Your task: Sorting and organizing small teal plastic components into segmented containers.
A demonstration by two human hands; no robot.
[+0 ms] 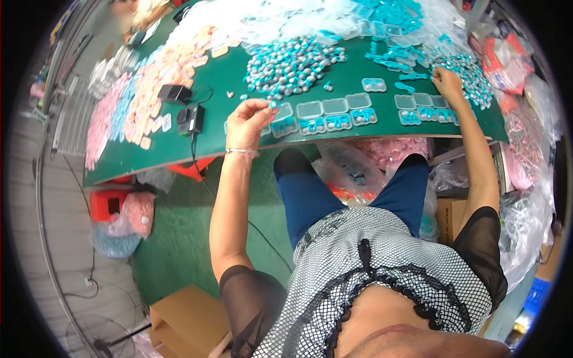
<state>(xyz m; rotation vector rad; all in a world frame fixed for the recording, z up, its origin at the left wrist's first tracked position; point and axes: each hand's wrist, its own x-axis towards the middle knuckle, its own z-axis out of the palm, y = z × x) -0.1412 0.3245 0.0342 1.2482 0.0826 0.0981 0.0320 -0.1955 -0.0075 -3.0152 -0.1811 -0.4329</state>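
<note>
We are seated at a green work table [179, 146], and our left hand [248, 122] is raised just over its near edge, thumb and fingers pinched shut on one small teal and silver piece [273, 104]. Just to the right of that hand runs a row of small clear plastic cases [325, 113] lying open, the nearest one [284, 119] almost touching our fingertips; several of their lower halves already hold teal pieces. Beyond the left hand, farther across the table, sits the loose heap of teal and silver pieces [292, 62]. Our right hand [447, 83] is stretched well away to the far right, fingers curled down into a second scatter of the same pieces [468, 74]; we cannot tell whether it has closed on one or is only sorting through them. Just nearer us than that hand lies another short row of clear cases [424, 107]. To the left of our left hand are two small black boxes [185, 107] with a cable, and beyond them a spread of pink pieces [155, 83]. We judge that we are in the filling step, one piece in hand above an open case. The next move seems to call for a small, careful lowering into an empty compartment rather than a long reach.
</note>
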